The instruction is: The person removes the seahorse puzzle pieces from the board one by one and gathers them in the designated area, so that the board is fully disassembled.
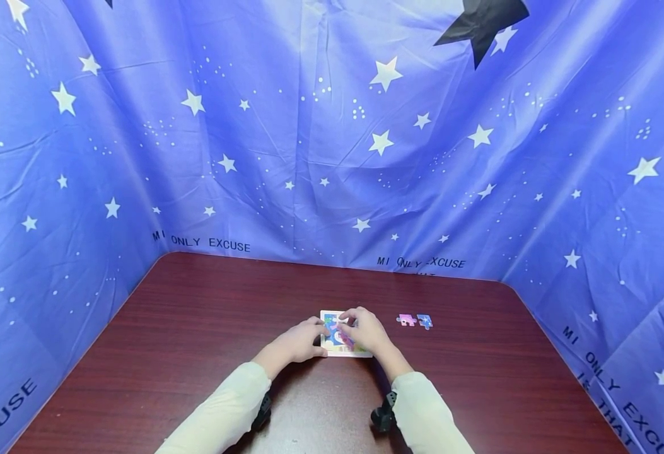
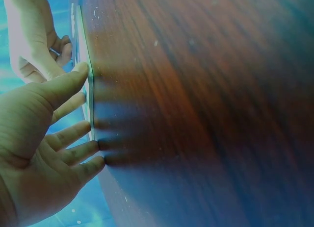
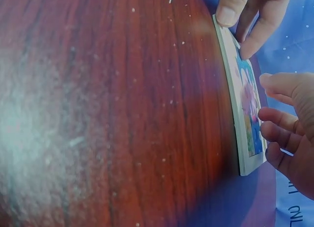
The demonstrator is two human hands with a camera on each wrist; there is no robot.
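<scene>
A small jigsaw puzzle board (image 1: 347,354) with a pale frame and a colourful picture lies flat on the table. My left hand (image 1: 296,341) is at its left side. In the left wrist view its fingers (image 2: 73,137) are spread and nearly straight, the thumb touching the board's near edge, and one finger reaches onto the picture. Over the right half of the picture is my right hand (image 1: 367,329), thumb and index finger near the upper middle. In the right wrist view its fingers (image 3: 277,131) bend loosely beside the board (image 3: 241,156), with nothing visible between them.
A pink jigsaw piece (image 1: 407,320) and a blue jigsaw piece (image 1: 425,321) lie side by side to the right of the board. The table (image 1: 207,309) is dark red wood. A blue curtain (image 1: 309,126) with stars hangs along its back and sides.
</scene>
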